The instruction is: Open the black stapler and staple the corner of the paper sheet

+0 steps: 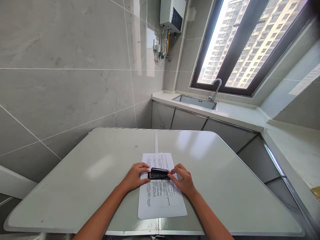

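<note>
Your left hand (134, 175) and right hand (184, 180) pinch the black stapler (159, 171) at both ends, sensible for something probably stiff and slick.

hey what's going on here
A person has both hands on a black stapler. The left hand has its grip around one end, and the right hand has its grip at the other, by a small orange part. The stapler is over printed paper, which lies across the seam of a pale table.
</note>
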